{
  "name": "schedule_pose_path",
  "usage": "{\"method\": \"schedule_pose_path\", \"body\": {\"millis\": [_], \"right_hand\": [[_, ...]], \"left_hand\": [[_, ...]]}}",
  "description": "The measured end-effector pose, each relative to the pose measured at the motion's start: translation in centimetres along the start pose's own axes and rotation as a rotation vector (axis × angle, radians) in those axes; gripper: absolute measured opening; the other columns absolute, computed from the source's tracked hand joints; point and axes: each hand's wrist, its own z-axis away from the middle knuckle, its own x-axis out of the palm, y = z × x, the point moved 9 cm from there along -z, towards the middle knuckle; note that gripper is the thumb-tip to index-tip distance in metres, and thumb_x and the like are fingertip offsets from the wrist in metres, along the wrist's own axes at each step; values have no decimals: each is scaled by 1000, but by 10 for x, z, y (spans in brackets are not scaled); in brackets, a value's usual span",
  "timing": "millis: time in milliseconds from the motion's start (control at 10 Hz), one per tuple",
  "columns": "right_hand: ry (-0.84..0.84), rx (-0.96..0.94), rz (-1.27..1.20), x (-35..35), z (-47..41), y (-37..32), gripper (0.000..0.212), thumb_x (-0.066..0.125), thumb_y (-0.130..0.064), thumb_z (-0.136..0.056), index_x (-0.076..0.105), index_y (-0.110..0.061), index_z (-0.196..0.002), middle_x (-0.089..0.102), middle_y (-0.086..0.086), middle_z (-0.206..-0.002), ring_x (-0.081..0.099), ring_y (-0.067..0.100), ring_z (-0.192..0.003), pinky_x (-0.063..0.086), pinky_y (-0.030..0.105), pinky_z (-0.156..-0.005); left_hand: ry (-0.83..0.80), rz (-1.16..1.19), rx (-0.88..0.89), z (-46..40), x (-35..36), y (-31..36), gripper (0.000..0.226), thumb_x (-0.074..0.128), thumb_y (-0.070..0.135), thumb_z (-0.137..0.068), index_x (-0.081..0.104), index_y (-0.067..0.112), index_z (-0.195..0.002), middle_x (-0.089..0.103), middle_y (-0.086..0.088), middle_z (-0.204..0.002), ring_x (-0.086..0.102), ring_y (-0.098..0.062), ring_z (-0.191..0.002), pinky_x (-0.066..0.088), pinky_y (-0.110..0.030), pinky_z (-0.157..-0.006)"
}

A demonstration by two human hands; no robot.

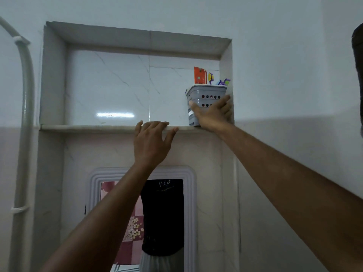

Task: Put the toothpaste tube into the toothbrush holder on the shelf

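A grey perforated toothbrush holder [204, 93] stands at the right end of the shelf [88, 127] in a tiled wall niche. An orange-red toothpaste tube [199, 75] sticks upright out of its top, beside several toothbrush heads [218, 80]. My right hand [213, 114] wraps around the holder's lower front, thumb on its left side and fingers on the right. My left hand [152, 140] rests with spread fingers hooked over the shelf's front edge, holding nothing.
The niche's right wall [225, 65] is tight against the holder. A white pipe [25, 114] runs down the left wall. Below the shelf hangs a white-framed mirror [141, 218]. A dark object [358, 75] juts in at the right edge.
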Motion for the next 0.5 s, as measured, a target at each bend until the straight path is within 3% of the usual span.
{"method": "schedule_pose_path", "body": {"millis": [200,300,400,500], "right_hand": [[-68,-55,115,20,11,17,131,42,-91,-97,-40,-17,-167,-1,18,-178,5,40,-167,9,56,-135],[5,-83,86,10,16,14,126,48,-87,-98,-21,-16,-175,5,18,-177,10,41,-165,17,58,-135],[178,-189,84,-11,32,13,110,58,-78,-99,14,-12,-175,24,16,-172,31,40,-153,36,58,-124],[252,-315,50,-26,62,6,92,61,-72,-101,33,-17,-169,36,10,-167,37,35,-147,40,52,-117]], "left_hand": [[-1,18,-21,0,1,2,52,50,66,-103,76,27,-127,76,6,-126,62,-20,-130,23,-46,-129],[-45,69,-38,-3,-1,1,53,49,66,-103,75,27,-129,75,6,-129,59,-19,-134,17,-45,-131],[-166,144,-54,-5,-1,0,60,46,68,-103,70,26,-137,70,2,-139,52,-19,-144,12,-45,-133],[-183,274,-84,3,-18,-2,62,49,66,-103,63,23,-145,64,-4,-148,46,-22,-150,18,-45,-132]]}}
